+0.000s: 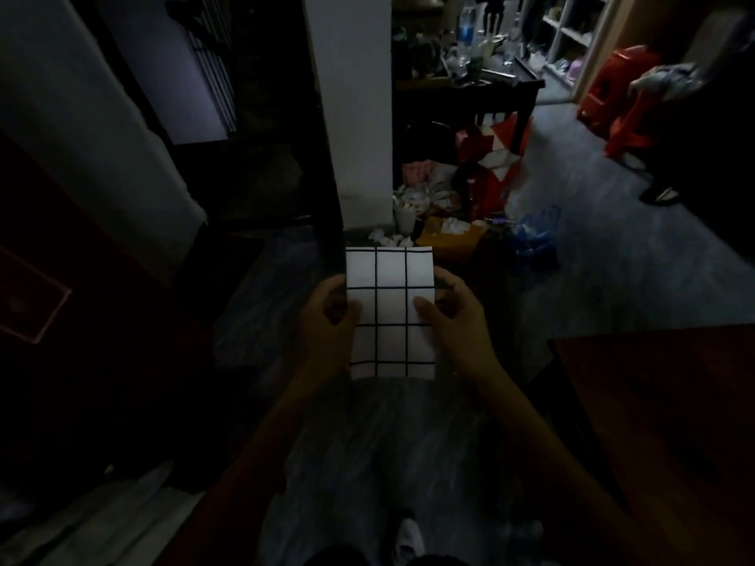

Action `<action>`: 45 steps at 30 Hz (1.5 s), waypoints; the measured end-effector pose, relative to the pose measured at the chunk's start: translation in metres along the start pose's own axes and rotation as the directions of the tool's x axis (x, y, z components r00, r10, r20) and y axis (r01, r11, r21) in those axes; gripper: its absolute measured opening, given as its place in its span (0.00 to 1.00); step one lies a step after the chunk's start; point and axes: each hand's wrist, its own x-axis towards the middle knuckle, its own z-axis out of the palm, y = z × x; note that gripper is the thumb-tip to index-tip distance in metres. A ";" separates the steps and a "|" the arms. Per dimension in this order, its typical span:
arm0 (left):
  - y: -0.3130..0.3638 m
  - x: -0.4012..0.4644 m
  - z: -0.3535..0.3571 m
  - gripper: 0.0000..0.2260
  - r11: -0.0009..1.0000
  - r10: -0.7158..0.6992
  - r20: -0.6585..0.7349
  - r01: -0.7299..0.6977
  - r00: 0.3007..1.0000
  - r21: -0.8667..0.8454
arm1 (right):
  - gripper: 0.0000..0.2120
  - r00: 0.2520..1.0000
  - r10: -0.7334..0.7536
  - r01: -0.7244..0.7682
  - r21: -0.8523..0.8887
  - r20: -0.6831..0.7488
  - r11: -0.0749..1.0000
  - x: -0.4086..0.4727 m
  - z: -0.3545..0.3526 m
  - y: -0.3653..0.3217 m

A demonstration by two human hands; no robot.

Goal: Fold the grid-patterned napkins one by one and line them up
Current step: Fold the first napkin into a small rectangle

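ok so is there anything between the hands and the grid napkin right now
Nothing visible. The left hand and the right hand both already hold the grid-patterned napkin by its side edges, thumbs on its face, up in the air above the floor.

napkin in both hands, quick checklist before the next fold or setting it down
1. Left hand grips the grid napkin at its left edge: ok.
2. Right hand grips its right edge, thumb on top: ok.
3. Napkin flat, grid lines straight: ok.
4. Already folded: cannot tell.
5. Surface under the napkin to fold on: not ok, held in the air above the floor.
6. Row of finished napkins to line up with: cannot tell, none in view.
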 end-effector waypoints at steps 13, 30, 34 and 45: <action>-0.026 0.247 0.115 0.17 0.995 -0.049 0.281 0.071 0.959 -0.070 | 0.22 0.935 0.116 -0.140 -0.048 -0.335 0.989 0.198 -0.032 0.020; 0.020 0.320 0.381 0.16 0.982 0.176 0.916 -0.131 0.361 -0.137 | 0.20 0.289 0.183 -0.285 0.098 -0.939 0.953 0.226 -0.184 0.055; 0.037 0.290 0.464 0.17 0.969 0.175 0.969 -0.206 0.177 -0.137 | 0.19 0.165 0.181 -0.220 0.143 -0.970 0.965 0.207 -0.244 0.072; 0.092 0.203 0.646 0.18 0.905 0.101 0.967 -0.383 -0.235 -0.188 | 0.21 -0.223 0.263 -0.167 0.302 -0.939 0.938 0.165 -0.372 0.101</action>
